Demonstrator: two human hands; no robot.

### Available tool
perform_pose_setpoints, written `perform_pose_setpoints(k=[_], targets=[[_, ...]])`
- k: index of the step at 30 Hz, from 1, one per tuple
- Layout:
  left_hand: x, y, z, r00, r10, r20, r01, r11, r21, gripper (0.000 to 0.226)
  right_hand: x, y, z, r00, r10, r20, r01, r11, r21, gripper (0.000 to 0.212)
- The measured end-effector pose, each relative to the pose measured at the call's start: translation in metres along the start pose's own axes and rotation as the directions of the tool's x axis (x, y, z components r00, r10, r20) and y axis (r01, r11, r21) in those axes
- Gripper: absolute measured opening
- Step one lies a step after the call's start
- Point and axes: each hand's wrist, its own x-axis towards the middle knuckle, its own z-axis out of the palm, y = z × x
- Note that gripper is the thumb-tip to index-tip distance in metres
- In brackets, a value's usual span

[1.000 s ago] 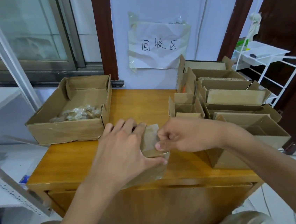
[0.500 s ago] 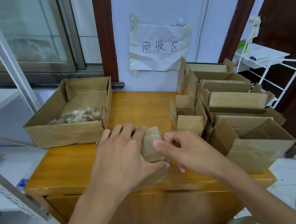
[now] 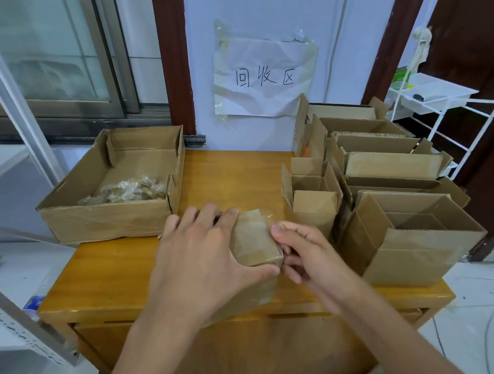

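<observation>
A small closed cardboard box [image 3: 253, 241], taped over with clear tape, stands on the wooden table [image 3: 112, 280] near its front edge. My left hand [image 3: 198, 259] lies over the box's left side, fingers spread across the top and thumb hooked along the near edge, holding it. My right hand [image 3: 304, 254] is at the box's right edge, its fingers curled, with the fingertips touching the tape there. A loose bit of clear tape sticks up at the box's far right corner.
An open shallow cardboard tray [image 3: 106, 220] with crumpled clear tape scraps [image 3: 127, 191] sits at the left. Several opened empty boxes [image 3: 395, 220] crowd the table's right side. A paper sign [image 3: 264, 75] hangs on the wall behind. A white wire rack [image 3: 445, 111] stands at the far right.
My right hand moved from a pinch above the box's right side down to its right edge. The left hand stayed on the box. The view shifted slightly.
</observation>
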Motion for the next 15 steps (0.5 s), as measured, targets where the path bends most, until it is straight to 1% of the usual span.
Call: perform_pose_setpoints(k=[1,2,4,5,7,8,9,10,11,12,13,14,15], targets=[[0.000,0.000,0.000,1.000,-0.003,-0.003,0.003,1.000,-0.001,0.123,-0.002,0.007,0.006,0.998,-0.015,-0.056,0.019,0.997,0.077,0.045],[-0.001,0.000,0.001,1.000,-0.005,-0.004,0.005,1.000,-0.003,0.123,-0.003,0.009,0.011,0.995,-0.018,-0.094,0.028,0.993,0.114,0.044],[-0.003,-0.001,0.001,1.000,-0.009,-0.003,0.009,1.000,-0.008,0.122,-0.002,0.004,0.013,0.993,0.005,-0.119,0.005,0.997,0.080,0.043],[-0.003,-0.001,0.001,1.000,-0.007,-0.007,0.007,1.000,-0.011,0.122,-0.002,-0.002,0.012,0.994,0.017,-0.107,-0.015,1.000,0.021,0.045],[-0.005,-0.001,0.000,1.000,-0.001,-0.013,0.001,1.000,-0.016,0.122,0.002,-0.013,0.008,0.998,0.009,-0.070,-0.022,0.981,-0.190,0.057],[-0.006,0.000,0.000,1.000,0.001,-0.015,-0.001,1.000,-0.015,0.123,0.004,-0.016,0.008,0.998,-0.019,-0.062,-0.002,0.946,-0.324,0.062],[-0.006,0.000,0.000,1.000,0.000,-0.017,0.000,1.000,-0.014,0.123,0.008,-0.019,0.008,0.996,-0.062,-0.069,0.024,0.892,-0.451,0.062],[-0.006,0.001,0.000,1.000,-0.002,-0.022,0.002,1.000,-0.017,0.123,0.011,-0.021,0.008,0.991,-0.109,-0.076,0.049,0.832,-0.552,0.060],[-0.006,0.000,-0.001,1.000,-0.004,-0.029,0.003,1.000,-0.026,0.123,0.015,-0.023,0.008,0.987,-0.144,-0.075,0.068,0.787,-0.613,0.058],[-0.006,-0.001,-0.001,1.000,-0.006,-0.031,0.005,0.999,-0.037,0.122,0.018,-0.023,0.007,0.984,-0.166,-0.066,0.087,0.770,-0.632,0.056],[-0.006,-0.002,-0.001,1.000,-0.009,-0.024,0.008,0.999,-0.050,0.122,0.020,-0.022,0.005,0.982,-0.180,-0.052,0.109,0.777,-0.620,0.054],[-0.006,-0.003,0.000,1.000,-0.013,-0.015,0.012,0.998,-0.062,0.122,0.020,-0.019,0.004,0.982,-0.186,-0.045,0.126,0.807,-0.577,0.052],[-0.006,-0.003,0.000,1.000,-0.015,-0.013,0.014,0.997,-0.073,0.122,0.018,-0.016,0.004,0.984,-0.174,-0.049,0.127,0.860,-0.494,0.051]])
